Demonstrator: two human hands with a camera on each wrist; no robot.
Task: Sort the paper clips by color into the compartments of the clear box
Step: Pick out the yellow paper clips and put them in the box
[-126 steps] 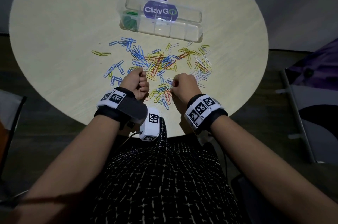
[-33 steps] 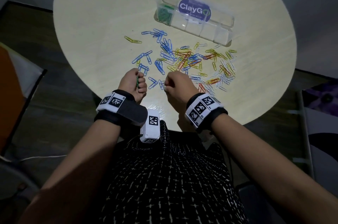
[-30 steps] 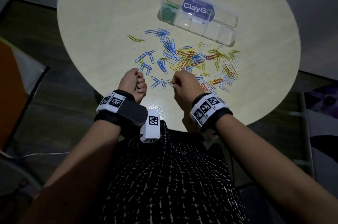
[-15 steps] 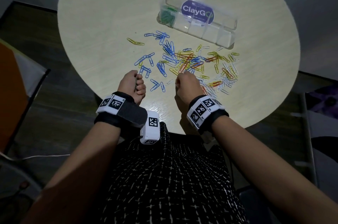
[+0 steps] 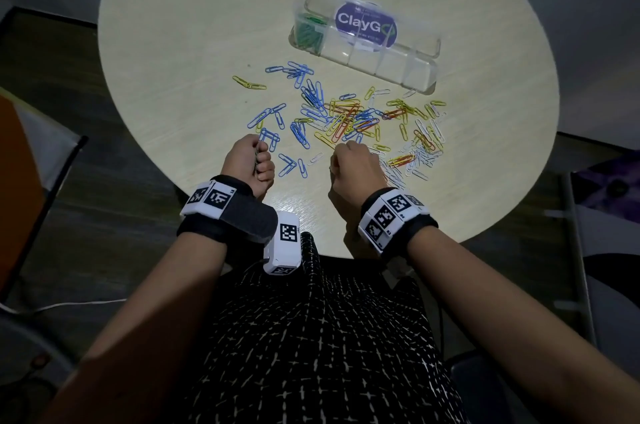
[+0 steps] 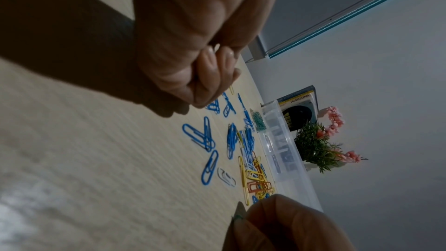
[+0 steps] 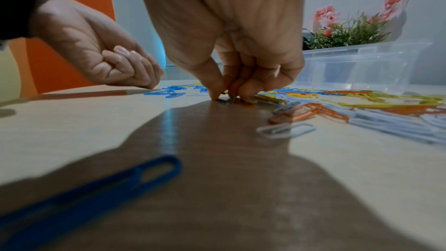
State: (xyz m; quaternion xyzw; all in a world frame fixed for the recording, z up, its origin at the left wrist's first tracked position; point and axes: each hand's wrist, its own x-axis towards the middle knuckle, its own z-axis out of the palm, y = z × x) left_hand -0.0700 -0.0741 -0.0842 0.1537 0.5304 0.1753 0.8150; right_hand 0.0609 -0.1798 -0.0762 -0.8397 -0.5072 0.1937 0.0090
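Left hand [image 5: 247,160], at 7 o'clock on the worktop [image 5: 180,53], fisted round green paper clips, apparently stockpiling. Right hand [image 5: 356,169], 6 o'clock, fingertips [image 7: 218,91] pinching a clip from the mixed paper clips [image 5: 349,118]. Clear box [image 5: 367,42], 1 o'clock, holds greens in its left compartment.

The right hand [image 7: 231,31] comes down in the middle of the table [image 7: 72,127], thumb and fingertips [image 7: 217,91] bunched on the surface, pinching at a small clip that is too dark to tell by color. Toward the left edge the left hand [image 7: 96,52] rests curled in a loose fist. Blue paper clips [image 7: 169,93] lie between the two hands, and one large blurred blue clip [image 7: 96,186] sits at the near left corner. Orange, yellow and white clips [image 7: 313,114] spread to the right. The clear box [image 7: 362,64] stands at the far right, a potted plant with pink flowers [image 7: 350,30] behind it
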